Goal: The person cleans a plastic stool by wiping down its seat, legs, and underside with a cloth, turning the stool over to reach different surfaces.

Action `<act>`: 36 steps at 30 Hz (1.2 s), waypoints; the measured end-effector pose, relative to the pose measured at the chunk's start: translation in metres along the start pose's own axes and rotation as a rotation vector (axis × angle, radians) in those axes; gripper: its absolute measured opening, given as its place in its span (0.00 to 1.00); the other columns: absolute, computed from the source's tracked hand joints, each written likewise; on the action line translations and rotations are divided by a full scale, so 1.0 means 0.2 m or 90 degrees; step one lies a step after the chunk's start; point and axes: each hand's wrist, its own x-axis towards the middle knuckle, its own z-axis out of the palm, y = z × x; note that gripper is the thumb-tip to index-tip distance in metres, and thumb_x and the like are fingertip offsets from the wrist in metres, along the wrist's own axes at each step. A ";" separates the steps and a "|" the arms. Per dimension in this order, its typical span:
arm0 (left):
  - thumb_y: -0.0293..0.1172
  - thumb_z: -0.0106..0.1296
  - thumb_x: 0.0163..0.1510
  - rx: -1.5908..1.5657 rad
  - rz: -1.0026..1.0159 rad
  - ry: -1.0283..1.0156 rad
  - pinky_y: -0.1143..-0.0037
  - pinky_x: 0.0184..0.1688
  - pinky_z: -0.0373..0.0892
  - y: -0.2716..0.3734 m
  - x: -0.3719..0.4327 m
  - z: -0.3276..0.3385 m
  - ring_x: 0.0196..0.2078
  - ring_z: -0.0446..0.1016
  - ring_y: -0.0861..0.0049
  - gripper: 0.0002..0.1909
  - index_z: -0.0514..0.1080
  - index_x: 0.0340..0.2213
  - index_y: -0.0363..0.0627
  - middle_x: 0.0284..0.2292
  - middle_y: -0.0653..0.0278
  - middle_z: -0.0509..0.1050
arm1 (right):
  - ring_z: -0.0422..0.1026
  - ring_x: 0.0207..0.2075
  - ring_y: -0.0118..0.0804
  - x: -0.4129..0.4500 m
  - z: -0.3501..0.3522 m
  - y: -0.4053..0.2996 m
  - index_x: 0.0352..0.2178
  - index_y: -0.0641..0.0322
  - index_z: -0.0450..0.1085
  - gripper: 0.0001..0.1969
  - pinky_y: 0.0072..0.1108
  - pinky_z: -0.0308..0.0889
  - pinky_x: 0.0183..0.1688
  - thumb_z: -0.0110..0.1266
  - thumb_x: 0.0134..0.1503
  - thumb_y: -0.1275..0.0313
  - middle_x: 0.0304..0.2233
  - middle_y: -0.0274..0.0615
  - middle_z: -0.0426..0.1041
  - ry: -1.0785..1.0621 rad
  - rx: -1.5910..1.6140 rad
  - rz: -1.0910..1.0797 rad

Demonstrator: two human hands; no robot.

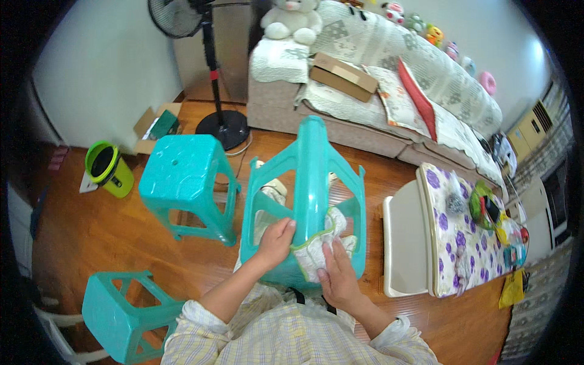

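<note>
A teal plastic stool [311, 182] is tipped on its side in front of my body, one leg pointing away from me. My left hand [275, 243] grips the near part of that leg from the left. On the right, my right hand [338, 273] presses a white cleaning cloth [310, 258] with green edging against the leg and the seat end. Part of the cloth drapes into the opening beside the leg. My shoes and trouser legs show partly through the stool's frame.
Another teal stool [180, 169] stands upright at left; a third [109, 315] lies tipped at lower left. Beyond are a green bin [109, 171], a pedestal fan [221, 123] and a sofa [273, 102]. A white chair [406, 242] adjoins a flower-patterned table [449, 269] at right.
</note>
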 end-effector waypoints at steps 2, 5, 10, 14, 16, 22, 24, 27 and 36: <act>0.38 0.41 0.61 0.013 -0.016 -0.018 0.66 0.35 0.64 0.05 -0.03 0.00 0.30 0.69 0.57 0.15 0.66 0.28 0.36 0.26 0.48 0.71 | 0.52 0.60 0.67 0.01 -0.02 0.01 0.58 0.72 0.52 0.28 0.42 0.50 0.61 0.46 0.58 0.72 0.57 0.70 0.53 0.000 0.001 0.005; 0.37 0.40 0.61 -0.028 -0.021 -0.001 0.66 0.35 0.63 0.06 -0.09 0.01 0.29 0.68 0.58 0.15 0.66 0.27 0.36 0.26 0.49 0.70 | 0.50 0.61 0.67 0.17 -0.03 0.05 0.58 0.73 0.52 0.28 0.43 0.47 0.62 0.47 0.58 0.70 0.58 0.69 0.52 -0.011 0.032 -0.025; 0.35 0.39 0.62 0.072 0.030 -0.029 0.67 0.31 0.63 0.17 -0.24 -0.02 0.25 0.67 0.62 0.15 0.64 0.27 0.36 0.22 0.50 0.67 | 0.47 0.63 0.63 0.66 0.02 0.29 0.57 0.73 0.54 0.28 0.42 0.43 0.64 0.45 0.59 0.65 0.61 0.64 0.49 0.063 -0.037 -0.085; 0.36 0.39 0.63 0.047 0.054 -0.013 0.69 0.25 0.60 0.21 -0.28 -0.01 0.20 0.63 0.68 0.16 0.60 0.24 0.38 0.18 0.55 0.62 | 0.51 0.62 0.61 1.00 0.08 0.46 0.55 0.73 0.57 0.27 0.40 0.46 0.63 0.43 0.60 0.64 0.60 0.63 0.53 0.127 -0.043 -0.076; 0.36 0.39 0.63 0.044 0.052 0.005 0.70 0.24 0.60 0.20 -0.29 -0.02 0.19 0.62 0.69 0.16 0.60 0.24 0.38 0.17 0.56 0.62 | 0.56 0.59 0.57 1.11 0.12 0.54 0.54 0.69 0.61 0.24 0.36 0.52 0.61 0.41 0.61 0.63 0.57 0.60 0.58 0.156 -0.087 0.045; 0.36 0.39 0.63 -0.034 0.064 0.048 0.71 0.23 0.58 0.16 -0.32 -0.03 0.19 0.58 0.74 0.16 0.60 0.24 0.38 0.17 0.59 0.60 | 0.69 0.45 0.55 0.97 0.07 0.86 0.43 0.67 0.71 0.17 0.38 0.63 0.50 0.41 0.59 0.68 0.44 0.56 0.71 0.183 -0.159 0.128; 0.36 0.40 0.63 -0.031 0.021 0.022 0.72 0.23 0.58 0.20 -0.34 -0.04 0.19 0.58 0.76 0.17 0.59 0.23 0.39 0.17 0.60 0.60 | 0.72 0.42 0.52 0.81 0.04 1.08 0.34 0.65 0.73 0.13 0.40 0.65 0.46 0.44 0.54 0.71 0.39 0.52 0.74 0.162 -0.206 0.260; 0.36 0.40 0.63 0.027 0.039 -0.036 0.74 0.23 0.58 0.20 -0.35 0.00 0.21 0.58 0.80 0.17 0.59 0.22 0.40 0.17 0.62 0.60 | 0.73 0.39 0.55 0.70 0.00 1.21 0.35 0.64 0.73 0.13 0.42 0.67 0.42 0.45 0.54 0.69 0.37 0.54 0.74 0.093 -0.195 0.405; 0.36 0.41 0.63 -0.092 0.018 0.018 0.78 0.27 0.58 0.10 -0.29 -0.05 0.24 0.57 0.86 0.17 0.62 0.23 0.40 0.19 0.71 0.60 | 0.72 0.38 0.60 0.70 -0.16 1.18 0.41 0.67 0.70 0.15 0.41 0.67 0.42 0.46 0.54 0.70 0.36 0.65 0.72 0.182 -0.104 0.457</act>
